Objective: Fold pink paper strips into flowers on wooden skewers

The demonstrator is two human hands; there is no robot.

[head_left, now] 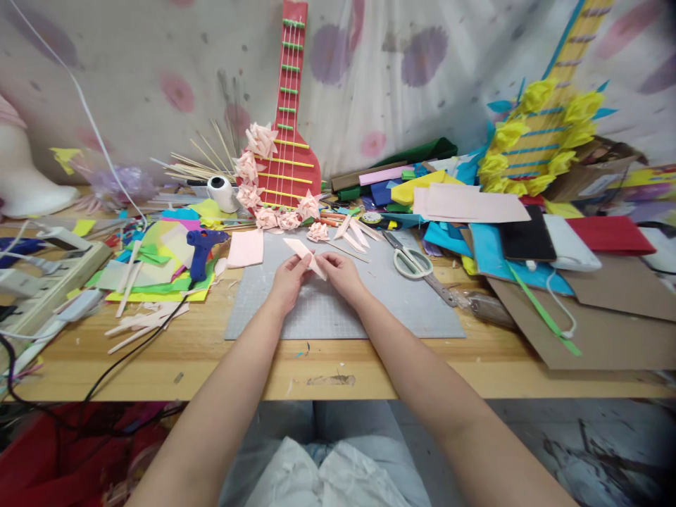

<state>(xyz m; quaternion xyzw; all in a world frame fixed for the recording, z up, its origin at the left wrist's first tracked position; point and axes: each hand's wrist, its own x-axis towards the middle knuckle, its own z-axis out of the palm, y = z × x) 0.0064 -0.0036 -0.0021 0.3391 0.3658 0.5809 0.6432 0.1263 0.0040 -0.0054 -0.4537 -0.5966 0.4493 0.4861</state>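
Note:
Both my hands meet over a grey cutting mat (343, 310) and pinch a folded strip of pale pink paper (302, 252). My left hand (288, 278) grips its near end with fingers closed. My right hand (343, 273) pinches the same strip from the right side. More folded pink strips (353, 232) lie on the mat just beyond my hands. A flat pink sheet (246, 248) rests at the mat's far left corner.
Grey scissors (415, 266) lie right of my hands. A blue glue gun (203, 248) sits left on coloured paper. A red paper guitar (288, 141) with pink paper flowers stands behind, beside a white thread spool (222, 191). Paper stacks and cardboard (607, 324) crowd the right.

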